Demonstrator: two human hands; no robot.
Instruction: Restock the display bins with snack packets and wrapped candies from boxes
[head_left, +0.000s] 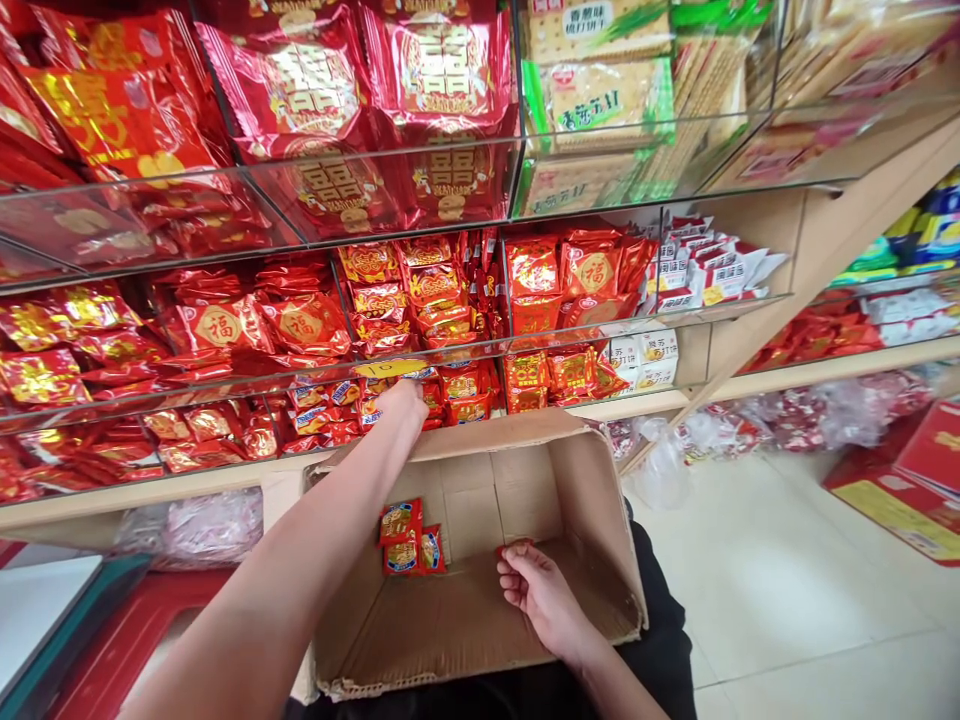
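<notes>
- Reaching with left hand [405,402] into low shelf [150,492]; cannot tell grip.
- Pinching red packet [516,545] in right hand [534,585], inside box [465,620].
- Resting box mouth-up near shelf, probably for easy reach.

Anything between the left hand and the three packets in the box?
Yes: the box's far rim. The left hand is at the lower shelf, beyond it; the three red packets lie inside, on the near side.
</notes>
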